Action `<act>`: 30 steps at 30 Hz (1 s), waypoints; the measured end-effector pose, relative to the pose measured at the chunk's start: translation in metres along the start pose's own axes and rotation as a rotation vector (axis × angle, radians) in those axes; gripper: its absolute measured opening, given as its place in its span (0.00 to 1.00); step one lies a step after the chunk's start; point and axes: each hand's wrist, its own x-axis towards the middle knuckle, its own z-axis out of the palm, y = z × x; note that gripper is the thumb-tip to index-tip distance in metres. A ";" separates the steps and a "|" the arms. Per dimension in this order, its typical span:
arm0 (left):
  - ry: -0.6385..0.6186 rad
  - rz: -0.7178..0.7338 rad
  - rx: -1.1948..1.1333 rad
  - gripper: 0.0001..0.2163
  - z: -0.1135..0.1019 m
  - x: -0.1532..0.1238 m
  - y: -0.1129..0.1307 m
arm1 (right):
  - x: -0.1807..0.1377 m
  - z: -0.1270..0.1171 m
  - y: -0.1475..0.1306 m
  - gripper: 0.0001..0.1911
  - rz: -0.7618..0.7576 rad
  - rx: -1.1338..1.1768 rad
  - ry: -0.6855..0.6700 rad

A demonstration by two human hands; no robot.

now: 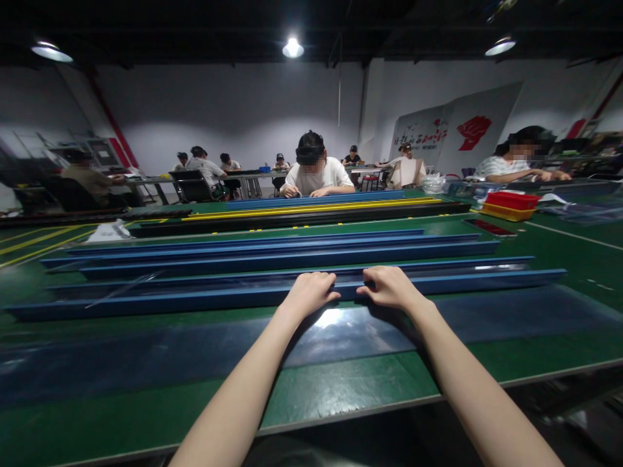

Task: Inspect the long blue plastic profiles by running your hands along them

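My left hand (310, 293) is closed over the near edge of a long blue channel (195, 303), fingers curled inside it and thumb on its front wall. A short way to the right, my right hand (389, 287) grips the same channel in a like manner. Clear film shows inside the channel, and a loose film end (124, 288) sticks up at its left part. What the fingertips touch is hidden. Between the channel and the table's front edge lies a long clear plastic strip (350, 334), flat and shiny.
More blue channels (292, 253) lie parallel behind, then black and yellow profiles (311, 209) on the green table (341, 392). A red bin (511, 202) and a phone (489, 227) are at the right. Across the table a person (316, 175) works; others sit farther off.
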 end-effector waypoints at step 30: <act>-0.001 -0.010 0.027 0.11 0.004 0.000 -0.001 | -0.001 0.012 -0.008 0.17 -0.101 -0.030 0.051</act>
